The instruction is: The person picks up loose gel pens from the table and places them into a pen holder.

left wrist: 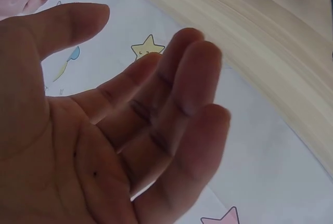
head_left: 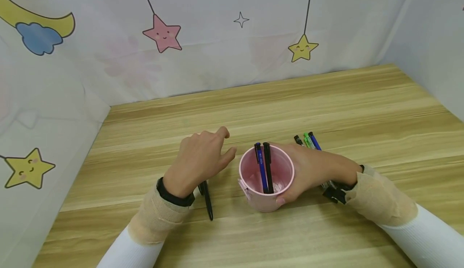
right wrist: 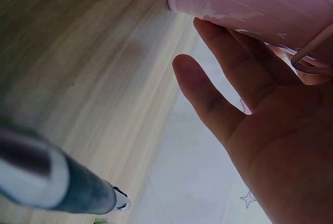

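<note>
My right hand holds a small pink bucket by its right side, thumb on the near wall. Inside the bucket lean a blue pen and a black pen, both with their tops above the rim. In the right wrist view, fingers lie along the bucket wall, while one finger stands apart from it. To the left of the bucket my left hand hovers over the table, fingers loosely bent and palm bare in its wrist view. A black pen lies beneath the left wrist, partly hidden.
Behind the right forearm lie several pens, among them a green pen, a blue pen and a dark-tipped pen, mostly covered by the arm. The wood-grain table ends at a white star-patterned cloth at the back.
</note>
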A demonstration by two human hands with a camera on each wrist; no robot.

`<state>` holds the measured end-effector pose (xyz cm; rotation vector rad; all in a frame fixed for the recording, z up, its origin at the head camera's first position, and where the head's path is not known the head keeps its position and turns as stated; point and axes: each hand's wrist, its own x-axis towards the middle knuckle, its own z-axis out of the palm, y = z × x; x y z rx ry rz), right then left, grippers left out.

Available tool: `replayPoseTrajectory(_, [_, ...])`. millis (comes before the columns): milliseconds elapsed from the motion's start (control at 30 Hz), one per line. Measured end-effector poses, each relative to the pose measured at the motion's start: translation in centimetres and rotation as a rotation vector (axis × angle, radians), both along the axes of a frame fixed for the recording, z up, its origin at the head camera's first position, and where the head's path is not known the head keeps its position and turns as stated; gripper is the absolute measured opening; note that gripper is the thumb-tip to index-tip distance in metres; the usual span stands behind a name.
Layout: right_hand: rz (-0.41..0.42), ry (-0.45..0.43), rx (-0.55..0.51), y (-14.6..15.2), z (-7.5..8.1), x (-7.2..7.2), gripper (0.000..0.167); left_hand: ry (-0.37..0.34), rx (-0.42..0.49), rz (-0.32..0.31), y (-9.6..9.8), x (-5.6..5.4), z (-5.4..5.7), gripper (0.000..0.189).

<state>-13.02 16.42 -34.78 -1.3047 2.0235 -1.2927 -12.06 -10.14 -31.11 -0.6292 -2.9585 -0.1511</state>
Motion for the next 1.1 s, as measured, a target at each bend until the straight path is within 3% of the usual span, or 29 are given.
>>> replayPoseTrajectory(567, [0.002,0.020,-0.015,-0.02,-0.05,0.03,0.086,-0.143,-0.123,0.116,-0.21,-0.14,-0.35,0.042])
replayPoseTrajectory(1100, [-0.004,-0.012,-0.003,-0.03,-0.06,0.00,0.089,-0.143,-0.183,0.171,-0.58,-0.32,-0.75,0.044])
